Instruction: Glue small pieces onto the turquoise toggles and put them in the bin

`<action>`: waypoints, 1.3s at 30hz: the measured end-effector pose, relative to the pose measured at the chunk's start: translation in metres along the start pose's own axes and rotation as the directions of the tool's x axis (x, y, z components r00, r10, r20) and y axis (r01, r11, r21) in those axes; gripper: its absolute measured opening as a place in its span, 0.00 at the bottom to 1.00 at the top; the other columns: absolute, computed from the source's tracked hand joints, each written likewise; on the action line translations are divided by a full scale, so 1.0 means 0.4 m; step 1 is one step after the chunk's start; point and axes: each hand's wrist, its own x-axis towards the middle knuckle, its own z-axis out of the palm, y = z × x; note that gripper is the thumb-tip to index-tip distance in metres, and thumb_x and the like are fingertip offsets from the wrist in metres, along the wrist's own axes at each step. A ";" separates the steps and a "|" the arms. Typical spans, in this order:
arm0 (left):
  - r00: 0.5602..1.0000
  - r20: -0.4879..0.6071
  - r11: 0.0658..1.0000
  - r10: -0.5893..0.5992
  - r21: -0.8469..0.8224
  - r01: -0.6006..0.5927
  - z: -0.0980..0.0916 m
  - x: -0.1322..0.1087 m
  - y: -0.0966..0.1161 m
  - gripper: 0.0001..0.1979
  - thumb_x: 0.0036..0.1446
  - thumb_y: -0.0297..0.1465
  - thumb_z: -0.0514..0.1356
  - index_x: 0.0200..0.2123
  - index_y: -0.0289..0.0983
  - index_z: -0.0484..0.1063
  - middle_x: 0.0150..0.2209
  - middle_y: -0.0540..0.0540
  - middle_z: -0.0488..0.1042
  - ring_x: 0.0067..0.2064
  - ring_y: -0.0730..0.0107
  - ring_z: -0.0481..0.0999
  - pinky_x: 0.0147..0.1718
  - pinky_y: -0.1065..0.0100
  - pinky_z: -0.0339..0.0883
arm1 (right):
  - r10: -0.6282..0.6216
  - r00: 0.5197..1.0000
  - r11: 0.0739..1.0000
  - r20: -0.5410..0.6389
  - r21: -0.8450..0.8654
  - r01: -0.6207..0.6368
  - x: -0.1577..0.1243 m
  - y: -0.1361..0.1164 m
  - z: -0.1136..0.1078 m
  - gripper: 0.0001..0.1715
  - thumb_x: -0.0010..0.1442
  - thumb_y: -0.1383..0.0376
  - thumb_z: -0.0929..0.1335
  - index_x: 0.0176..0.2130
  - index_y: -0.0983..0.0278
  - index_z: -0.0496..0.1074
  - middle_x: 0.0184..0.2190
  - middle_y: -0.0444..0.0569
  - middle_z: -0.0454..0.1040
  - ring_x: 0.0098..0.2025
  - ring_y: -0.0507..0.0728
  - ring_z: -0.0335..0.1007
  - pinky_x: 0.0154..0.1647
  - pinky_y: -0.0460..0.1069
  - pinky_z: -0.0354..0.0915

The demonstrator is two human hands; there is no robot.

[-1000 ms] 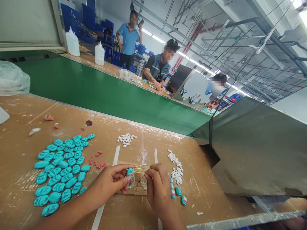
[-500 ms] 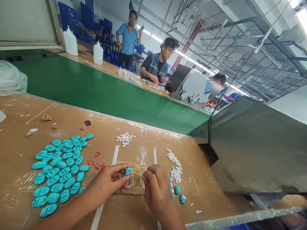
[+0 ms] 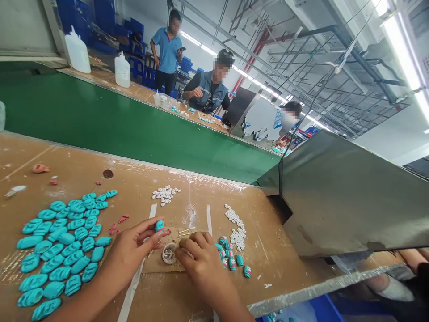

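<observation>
My left hand (image 3: pixel 136 243) pinches a small teal piece (image 3: pixel 160 226) with a pink band between thumb and fingers. To its right, my right hand (image 3: pixel 197 255) has its fingers curled together beside a small round clear cup (image 3: pixel 168 253); a thin stick seems to run from those fingers into the cup. Thin pale sticks (image 3: pixel 186 231) lie just behind my right hand on a brown board (image 3: pixel 154 264). Many teal pieces (image 3: pixel 63 248) spread over the table at left, with small red pieces (image 3: pixel 123 218) beside them. Banded teal pieces (image 3: pixel 232 264) sit right of my right hand.
White bead-like pieces lie in two piles (image 3: pixel 166 195) (image 3: pixel 238 232). Behind the brown table (image 3: pixel 288 277) runs a green belt (image 3: pixel 134 129). A metal housing (image 3: pixel 351 201) stands at right. Beyond the belt are bottles (image 3: pixel 122 70) and people (image 3: pixel 211 85).
The view has shifted, moving the table's items leftward. My right hand has moved from near the held teal piece down to the cup. The seated person opposite has raised a hand.
</observation>
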 end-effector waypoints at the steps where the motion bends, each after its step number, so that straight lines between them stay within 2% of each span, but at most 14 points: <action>1: 1.000 0.009 1.000 -0.007 0.007 0.007 -0.004 0.002 -0.004 0.31 0.41 0.45 0.70 0.48 0.35 0.76 0.39 0.42 0.85 0.41 0.52 0.84 0.36 0.63 0.81 | 0.032 0.999 0.999 0.019 0.008 -0.032 -0.016 0.011 0.011 0.07 0.66 0.64 0.68 0.45 0.61 0.72 0.38 0.49 0.76 0.39 0.56 0.66 0.38 0.52 0.59; 3: 1.000 0.015 0.999 -0.024 0.045 0.024 -0.009 0.004 -0.006 0.33 0.42 0.48 0.70 0.49 0.34 0.75 0.40 0.41 0.85 0.40 0.52 0.85 0.36 0.63 0.81 | 0.164 0.985 0.986 0.046 0.012 -0.165 -0.052 0.053 0.027 0.10 0.66 0.62 0.68 0.47 0.59 0.73 0.42 0.51 0.76 0.42 0.57 0.67 0.40 0.52 0.62; 5: 0.999 0.013 0.997 -0.036 0.072 0.035 -0.011 0.003 -0.002 0.36 0.40 0.50 0.70 0.49 0.33 0.75 0.38 0.41 0.85 0.38 0.52 0.85 0.35 0.64 0.81 | 0.356 0.934 0.934 0.040 -0.055 -0.353 -0.087 0.125 0.031 0.11 0.66 0.64 0.65 0.48 0.57 0.74 0.42 0.52 0.76 0.42 0.58 0.69 0.41 0.53 0.64; 6: 0.999 0.014 0.997 -0.043 0.071 0.042 -0.010 0.001 0.003 0.38 0.39 0.51 0.70 0.49 0.33 0.74 0.37 0.40 0.85 0.37 0.53 0.85 0.35 0.64 0.81 | 0.412 0.910 0.909 0.036 -0.084 -0.408 -0.102 0.170 0.027 0.13 0.67 0.66 0.64 0.48 0.57 0.75 0.41 0.53 0.76 0.42 0.58 0.70 0.41 0.53 0.65; 10: 0.997 0.031 0.997 -0.076 0.019 0.075 -0.002 -0.005 0.016 0.42 0.33 0.52 0.72 0.49 0.32 0.74 0.36 0.41 0.85 0.35 0.53 0.85 0.36 0.63 0.81 | 0.568 0.821 0.814 0.057 -0.185 -0.551 -0.134 0.351 -0.011 0.16 0.65 0.69 0.62 0.44 0.61 0.78 0.37 0.54 0.77 0.41 0.58 0.72 0.42 0.51 0.65; 13: 0.997 0.040 0.997 -0.071 0.001 0.071 -0.002 -0.001 0.008 0.42 0.33 0.52 0.72 0.49 0.33 0.74 0.38 0.41 0.85 0.38 0.52 0.85 0.36 0.62 0.82 | 0.657 0.743 0.745 0.130 -0.259 -0.614 -0.130 0.429 -0.039 0.15 0.65 0.69 0.62 0.40 0.63 0.79 0.38 0.54 0.78 0.42 0.59 0.73 0.42 0.50 0.64; 17: 0.997 0.061 0.998 -0.042 0.039 0.040 -0.011 0.010 -0.018 0.40 0.40 0.52 0.70 0.51 0.33 0.73 0.38 0.41 0.85 0.41 0.51 0.84 0.39 0.61 0.81 | 0.684 0.670 0.728 0.288 -0.322 -0.605 -0.101 0.446 -0.057 0.13 0.66 0.68 0.64 0.42 0.63 0.78 0.41 0.51 0.78 0.42 0.56 0.75 0.41 0.47 0.65; 20: 0.998 0.057 0.998 -0.027 0.050 0.024 -0.015 0.014 -0.028 0.39 0.41 0.53 0.69 0.51 0.33 0.73 0.37 0.40 0.85 0.40 0.50 0.84 0.39 0.59 0.81 | 0.669 0.633 0.743 0.389 -0.361 -0.563 -0.075 0.437 -0.061 0.09 0.67 0.65 0.65 0.41 0.65 0.75 0.42 0.49 0.77 0.45 0.56 0.73 0.46 0.51 0.68; 25: 0.997 0.061 0.998 -0.038 0.059 0.035 -0.013 0.010 -0.021 0.40 0.40 0.55 0.69 0.51 0.34 0.72 0.39 0.39 0.85 0.41 0.48 0.84 0.40 0.56 0.80 | 0.652 0.591 0.758 0.474 -0.423 -0.497 -0.048 0.441 -0.056 0.10 0.67 0.61 0.67 0.42 0.66 0.73 0.44 0.49 0.75 0.47 0.56 0.73 0.49 0.56 0.70; 29: 0.998 0.056 0.996 -0.039 0.077 0.035 -0.009 0.002 -0.007 0.38 0.41 0.54 0.69 0.50 0.34 0.72 0.39 0.39 0.85 0.42 0.46 0.84 0.40 0.54 0.80 | 0.644 0.584 0.764 0.494 -0.442 -0.469 -0.039 0.452 -0.044 0.12 0.66 0.60 0.67 0.45 0.66 0.73 0.46 0.50 0.75 0.47 0.56 0.73 0.49 0.56 0.71; 32: 0.998 0.055 0.996 -0.032 0.086 0.028 -0.008 0.000 -0.003 0.37 0.42 0.53 0.68 0.50 0.34 0.72 0.39 0.39 0.85 0.40 0.47 0.84 0.41 0.53 0.80 | 0.617 0.612 0.787 0.494 -0.408 -0.464 -0.041 0.461 -0.035 0.13 0.66 0.60 0.68 0.45 0.66 0.73 0.46 0.51 0.75 0.47 0.56 0.73 0.49 0.56 0.71; 36: 0.998 0.047 0.995 -0.045 0.087 0.041 -0.007 0.000 0.000 0.37 0.41 0.53 0.69 0.49 0.35 0.73 0.39 0.40 0.85 0.41 0.46 0.84 0.42 0.53 0.79 | 0.566 0.697 0.825 0.441 -0.293 -0.484 -0.051 0.464 -0.042 0.10 0.65 0.61 0.68 0.41 0.67 0.73 0.41 0.48 0.75 0.43 0.55 0.73 0.46 0.54 0.71; 39: 0.998 0.045 0.998 -0.053 0.034 0.051 0.000 -0.007 0.011 0.38 0.37 0.52 0.71 0.48 0.35 0.74 0.37 0.40 0.85 0.38 0.48 0.84 0.39 0.55 0.80 | 0.534 0.779 0.845 0.327 -0.173 -0.507 -0.052 0.436 -0.056 0.07 0.65 0.66 0.67 0.35 0.68 0.72 0.35 0.47 0.74 0.37 0.53 0.72 0.41 0.50 0.70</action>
